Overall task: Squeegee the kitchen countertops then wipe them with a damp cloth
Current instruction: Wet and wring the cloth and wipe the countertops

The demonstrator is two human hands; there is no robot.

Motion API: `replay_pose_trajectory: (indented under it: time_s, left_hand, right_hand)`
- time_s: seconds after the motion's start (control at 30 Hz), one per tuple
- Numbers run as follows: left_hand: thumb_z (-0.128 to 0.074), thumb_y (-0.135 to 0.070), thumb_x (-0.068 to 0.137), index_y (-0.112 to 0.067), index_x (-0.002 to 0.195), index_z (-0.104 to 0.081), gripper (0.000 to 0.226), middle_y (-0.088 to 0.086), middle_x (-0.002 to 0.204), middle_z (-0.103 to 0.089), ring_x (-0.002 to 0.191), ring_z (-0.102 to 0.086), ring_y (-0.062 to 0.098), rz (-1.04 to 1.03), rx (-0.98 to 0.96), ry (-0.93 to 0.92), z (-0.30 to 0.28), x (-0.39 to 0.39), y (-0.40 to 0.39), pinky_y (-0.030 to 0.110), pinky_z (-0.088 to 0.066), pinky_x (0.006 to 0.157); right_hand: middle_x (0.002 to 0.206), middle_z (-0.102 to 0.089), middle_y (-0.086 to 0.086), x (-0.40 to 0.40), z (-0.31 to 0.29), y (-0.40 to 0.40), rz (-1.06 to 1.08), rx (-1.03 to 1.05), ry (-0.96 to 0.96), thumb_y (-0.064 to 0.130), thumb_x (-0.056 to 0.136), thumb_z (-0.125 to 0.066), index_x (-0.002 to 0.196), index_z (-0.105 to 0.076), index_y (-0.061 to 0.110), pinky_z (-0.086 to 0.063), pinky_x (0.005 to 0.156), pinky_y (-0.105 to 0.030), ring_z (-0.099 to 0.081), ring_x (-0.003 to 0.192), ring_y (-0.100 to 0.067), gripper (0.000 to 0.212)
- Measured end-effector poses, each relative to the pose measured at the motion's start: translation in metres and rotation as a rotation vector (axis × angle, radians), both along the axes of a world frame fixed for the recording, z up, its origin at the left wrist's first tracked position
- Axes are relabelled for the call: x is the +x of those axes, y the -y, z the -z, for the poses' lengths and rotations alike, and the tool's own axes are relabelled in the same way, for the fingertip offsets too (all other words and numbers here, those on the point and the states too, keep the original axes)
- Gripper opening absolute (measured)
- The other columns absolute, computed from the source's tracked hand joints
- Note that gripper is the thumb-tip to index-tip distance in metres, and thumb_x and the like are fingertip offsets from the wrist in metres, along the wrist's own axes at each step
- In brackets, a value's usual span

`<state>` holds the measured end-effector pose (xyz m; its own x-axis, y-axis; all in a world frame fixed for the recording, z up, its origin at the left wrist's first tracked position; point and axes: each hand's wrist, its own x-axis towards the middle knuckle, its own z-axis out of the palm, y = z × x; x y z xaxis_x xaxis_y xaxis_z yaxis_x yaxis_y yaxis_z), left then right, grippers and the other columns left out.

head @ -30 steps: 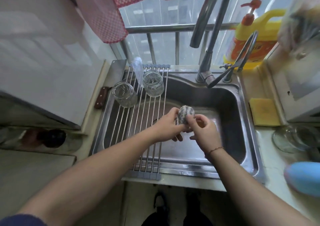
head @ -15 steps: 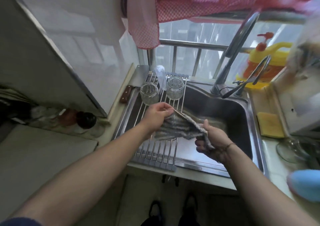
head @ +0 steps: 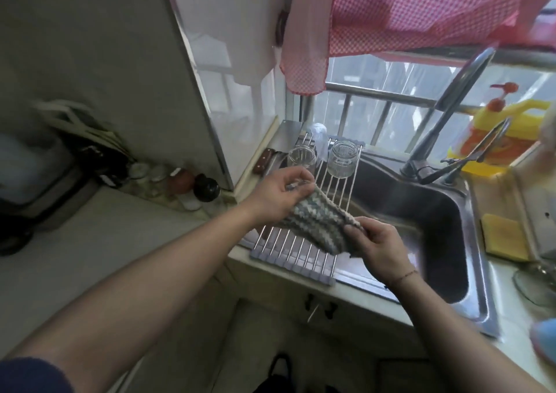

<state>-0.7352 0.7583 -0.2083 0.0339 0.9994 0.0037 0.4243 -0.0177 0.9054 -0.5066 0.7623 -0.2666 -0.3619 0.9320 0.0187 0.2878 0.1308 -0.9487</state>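
Note:
A grey and white striped cloth (head: 319, 221) is stretched out between my two hands above the roll-up drying rack (head: 301, 251) at the left side of the steel sink (head: 469, 236). My left hand (head: 279, 194) pinches its upper left corner. My right hand (head: 379, 248) grips its lower right edge. The pale countertop (head: 90, 242) lies to the left of the sink. No squeegee shows in this view.
Two glass jars (head: 341, 158) stand on the rack's far end beside a knife (head: 264, 161). Spice jars (head: 180, 182) line the left wall. A tall faucet (head: 448, 103), a yellow soap jug (head: 511, 127), a yellow sponge (head: 505, 237) and a glass lid (head: 538, 281) sit right.
The cloth was a squeezed ball held over the sink; both hands have pulled it open into a spread sheet. My view has swung left, toward the left countertop.

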Motion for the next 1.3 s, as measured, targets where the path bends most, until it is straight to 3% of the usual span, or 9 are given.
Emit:
replay_pose_trajectory:
  time_s: [0.2,0.3,0.37,0.53,0.73,0.87,1.0,1.17,1.3]
  left_hand:
    - [-0.075,-0.031,0.08,-0.032,0.093,-0.062,0.019,-0.008,0.105,-0.064,0.099,-0.064,0.017,-0.065,-0.237,-0.033,0.001,-0.039,0.046,0.04,-0.054,0.087]
    - [-0.08,-0.023,0.074,-0.029,0.108,-0.062,0.039,0.001,0.112,-0.064,0.099,-0.066,0.02,0.079,-0.455,-0.067,0.018,-0.066,0.078,0.039,-0.057,0.085]
    - [-0.079,-0.019,0.075,-0.028,0.107,-0.064,0.037,-0.003,0.108,-0.065,0.098,-0.064,0.015,0.084,-0.483,-0.131,0.033,-0.087,0.094,0.035,-0.054,0.088]
    - [-0.074,-0.004,0.076,-0.025,0.08,-0.065,0.022,-0.009,0.076,-0.061,0.069,-0.054,0.002,-0.045,-0.456,-0.305,0.051,-0.146,0.111,0.014,-0.042,0.064]
    - [-0.066,0.005,0.073,-0.017,0.074,-0.067,0.023,-0.005,0.069,-0.062,0.059,-0.054,-0.007,-0.426,-0.13,-0.337,0.058,-0.236,0.087,0.017,-0.041,0.063]
    - [-0.067,0.004,0.069,-0.015,0.08,-0.073,0.022,-0.005,0.083,-0.068,0.079,-0.063,0.013,-0.325,0.032,-0.558,0.072,-0.291,0.086,0.015,-0.044,0.068]
    - [-0.055,-0.008,0.072,-0.029,0.097,-0.071,0.036,-0.009,0.107,-0.066,0.105,-0.054,0.022,-0.06,-0.213,-0.995,0.114,-0.328,0.115,0.035,-0.041,0.088]
    - [-0.039,-0.02,0.082,-0.005,0.107,-0.069,0.043,0.012,0.105,-0.069,0.097,-0.061,0.029,-0.139,0.052,-0.794,0.134,-0.322,0.113,0.035,-0.049,0.086]
    - [-0.042,-0.032,0.099,-0.011,0.146,-0.038,0.051,0.011,0.152,-0.037,0.139,-0.033,0.027,-0.057,-0.078,-0.808,0.153,-0.296,0.087,0.036,-0.026,0.115]
  right_hand:
    - [0.08,-0.075,-0.004,-0.014,0.001,0.02,-0.408,-0.331,0.033,0.019,0.076,-0.078,0.095,-0.072,0.015,-0.049,0.057,-0.019,-0.065,0.064,-0.009,0.021]
    - [0.08,-0.074,-0.007,-0.023,0.02,0.037,-0.452,-0.306,0.095,0.011,0.085,-0.071,0.09,-0.073,0.015,-0.049,0.061,-0.021,-0.064,0.068,-0.011,0.007]
    - [0.082,-0.075,-0.001,-0.035,0.032,0.047,-0.433,-0.272,0.166,0.006,0.088,-0.068,0.093,-0.072,0.023,-0.051,0.07,-0.022,-0.065,0.075,-0.012,0.018]
    - [0.092,-0.074,0.004,-0.103,0.05,0.055,-0.413,-0.113,0.366,0.011,0.085,-0.073,0.104,-0.072,0.022,-0.051,0.079,-0.013,-0.068,0.084,-0.006,0.023]
    - [0.093,-0.075,-0.004,-0.224,0.032,0.037,-0.085,0.173,0.283,0.005,0.088,-0.062,0.103,-0.075,0.015,-0.053,0.086,-0.032,-0.069,0.09,-0.023,0.021]
    - [0.098,-0.073,-0.006,-0.267,0.049,0.029,-0.272,0.564,0.368,0.012,0.09,-0.059,0.104,-0.073,0.015,-0.057,0.077,-0.039,-0.069,0.087,-0.029,0.02]
    - [0.108,-0.07,-0.01,-0.269,0.102,0.044,-0.571,0.613,0.456,0.021,0.086,-0.063,0.106,-0.071,0.01,-0.055,0.085,-0.041,-0.065,0.099,-0.032,0.025]
    - [0.12,-0.066,-0.012,-0.282,0.118,0.052,-0.441,0.69,0.4,0.02,0.095,-0.055,0.114,-0.068,0.005,-0.05,0.096,-0.044,-0.059,0.115,-0.033,0.029]
    - [0.157,-0.03,-0.006,-0.306,0.12,0.053,-0.542,0.502,0.746,0.052,0.096,-0.024,0.148,-0.038,0.021,-0.018,0.119,-0.05,-0.018,0.147,-0.033,0.062]
